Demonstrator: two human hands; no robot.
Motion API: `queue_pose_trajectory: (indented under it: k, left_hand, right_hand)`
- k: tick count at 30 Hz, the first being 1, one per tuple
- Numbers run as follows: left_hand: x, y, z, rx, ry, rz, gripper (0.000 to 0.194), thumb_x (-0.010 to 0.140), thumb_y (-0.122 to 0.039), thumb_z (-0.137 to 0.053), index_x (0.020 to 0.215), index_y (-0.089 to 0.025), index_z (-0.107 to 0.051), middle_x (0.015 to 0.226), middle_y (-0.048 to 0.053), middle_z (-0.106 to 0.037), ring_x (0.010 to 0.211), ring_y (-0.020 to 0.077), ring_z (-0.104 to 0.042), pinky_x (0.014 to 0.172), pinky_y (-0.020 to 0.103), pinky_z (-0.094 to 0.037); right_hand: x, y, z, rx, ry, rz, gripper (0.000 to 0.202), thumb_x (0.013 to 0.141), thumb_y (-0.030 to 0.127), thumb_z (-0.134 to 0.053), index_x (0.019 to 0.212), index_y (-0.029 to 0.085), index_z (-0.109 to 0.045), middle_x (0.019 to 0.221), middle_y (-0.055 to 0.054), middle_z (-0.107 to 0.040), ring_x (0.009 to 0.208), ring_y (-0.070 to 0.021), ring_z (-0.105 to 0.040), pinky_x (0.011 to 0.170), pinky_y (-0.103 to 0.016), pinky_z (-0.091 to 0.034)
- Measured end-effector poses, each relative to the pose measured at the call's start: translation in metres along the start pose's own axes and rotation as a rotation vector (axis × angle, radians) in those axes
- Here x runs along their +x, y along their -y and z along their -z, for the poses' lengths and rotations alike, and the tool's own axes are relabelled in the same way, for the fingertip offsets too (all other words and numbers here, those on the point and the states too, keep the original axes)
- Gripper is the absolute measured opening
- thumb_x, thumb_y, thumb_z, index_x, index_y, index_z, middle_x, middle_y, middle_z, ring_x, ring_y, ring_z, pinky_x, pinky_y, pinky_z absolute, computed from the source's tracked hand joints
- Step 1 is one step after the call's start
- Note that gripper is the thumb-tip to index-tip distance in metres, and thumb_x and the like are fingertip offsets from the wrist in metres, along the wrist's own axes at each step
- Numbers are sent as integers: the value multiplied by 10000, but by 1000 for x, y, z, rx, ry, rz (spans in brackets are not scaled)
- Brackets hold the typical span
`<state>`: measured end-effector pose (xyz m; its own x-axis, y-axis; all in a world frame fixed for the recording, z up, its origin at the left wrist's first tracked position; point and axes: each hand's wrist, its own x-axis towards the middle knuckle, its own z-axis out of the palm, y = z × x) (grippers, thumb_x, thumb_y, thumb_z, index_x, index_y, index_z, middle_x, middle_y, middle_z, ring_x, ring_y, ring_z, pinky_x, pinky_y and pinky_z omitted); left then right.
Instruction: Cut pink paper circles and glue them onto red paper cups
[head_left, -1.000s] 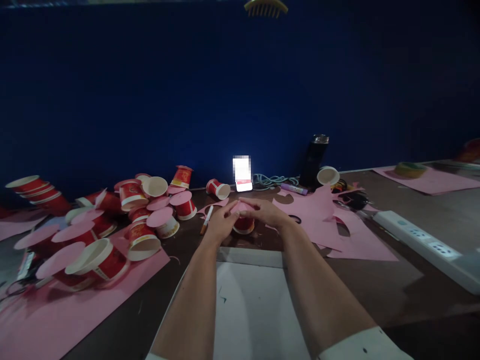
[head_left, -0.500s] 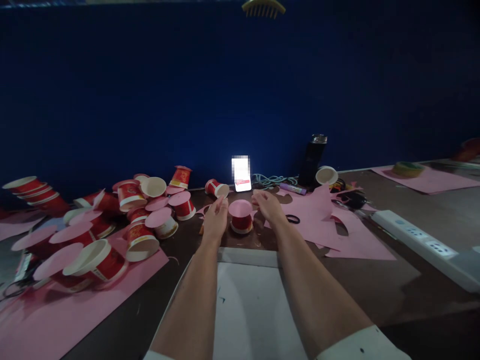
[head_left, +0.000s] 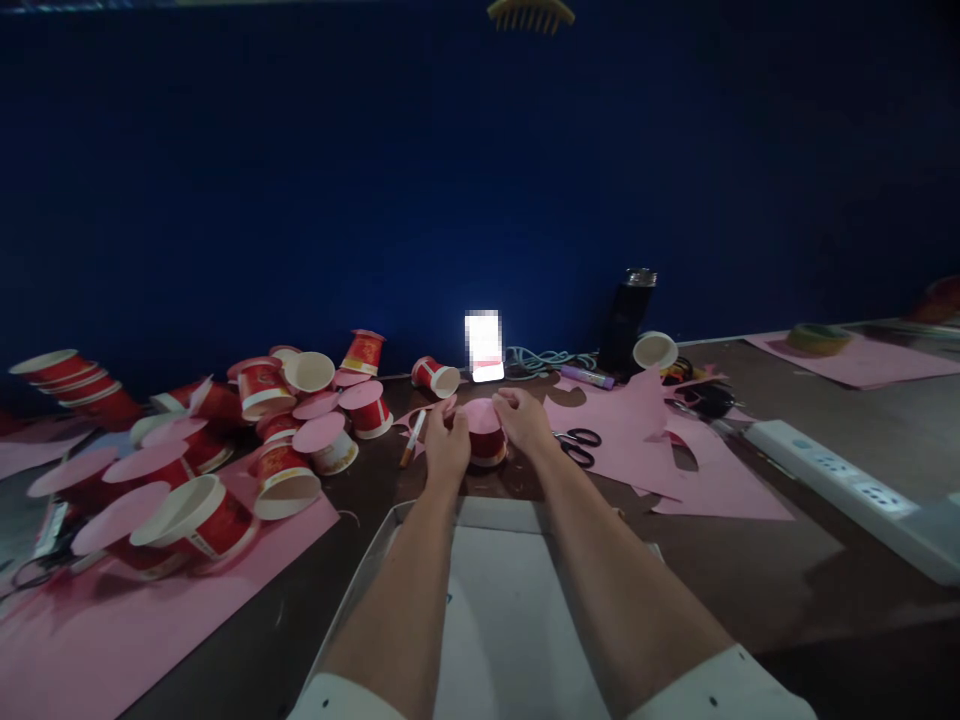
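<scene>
Your left hand (head_left: 448,446) and right hand (head_left: 528,424) are flanking the pink disc (head_left: 482,416), can't tell grip; uneven pressing is risking skew.

Left-hand grip (head_left: 448,447) close in beside the pink disc (head_left: 482,413) | right-hand grip (head_left: 526,424) up at its edge | red paper cup (head_left: 487,449) right underneath | scissors (head_left: 569,437) out to the right!

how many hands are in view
2: the left hand is at the left edge of the pink disc on the red cup, the right hand at the disc's right edge; no others show.
</scene>
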<state>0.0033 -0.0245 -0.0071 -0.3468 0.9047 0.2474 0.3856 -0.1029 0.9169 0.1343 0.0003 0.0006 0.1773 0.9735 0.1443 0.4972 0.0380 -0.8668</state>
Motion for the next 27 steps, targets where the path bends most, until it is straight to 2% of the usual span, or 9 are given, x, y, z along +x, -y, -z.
queue_pose_trajectory:
  k: [6, 14, 17, 23, 27]
  left_hand:
    - [1, 1, 0, -30, 10, 11, 393, 817, -222, -503, 1196, -129, -551, 1183, 114, -624, 1066, 198, -584, 961, 319, -432]
    - [2, 1, 0, -41, 3, -14, 414, 809, -213, -505, 1211, -123, -541, 1162, 109, -630, 1047, 182, -591, 946, 295, -439]
    - [3, 6, 0, -44, 12, -98, 397, 818, -211, -483, 1200, -133, -560, 1150, 103, -640, 1042, 176, -596, 938, 295, -446]
    - [5, 16, -1, 53, 8, -396, 328, 884, -276, -415, 1059, -159, -668, 1098, 85, -678, 1086, 190, -576, 994, 336, -410]
    - [8, 16, -2, 56, -11, -488, 376, 923, -327, -363, 1040, -167, -683, 1050, 96, -697, 1046, 204, -602, 966, 367, -430]
  right_hand:
    - [0, 2, 2, 8, 20, 5, 381, 826, 398, -516, 1117, 179, -628, 1073, -92, -690, 998, -208, -641, 891, -310, -458]
    - [0, 4, 4, 27, 60, 26, 292, 823, 356, -504, 965, 172, -681, 954, -63, -716, 878, -190, -661, 806, -284, -484]
    - [-1, 5, 5, 25, 57, 41, 286, 822, 354, -503, 956, 177, -685, 953, -60, -716, 879, -192, -655, 804, -288, -479]
    - [-3, 7, 4, 9, 11, 82, 293, 838, 382, -488, 927, 193, -693, 957, -63, -712, 901, -202, -637, 818, -303, -454]
    - [-3, 8, 2, 24, -27, 91, 311, 859, 390, -460, 934, 192, -689, 930, -52, -715, 875, -183, -639, 788, -279, -450]
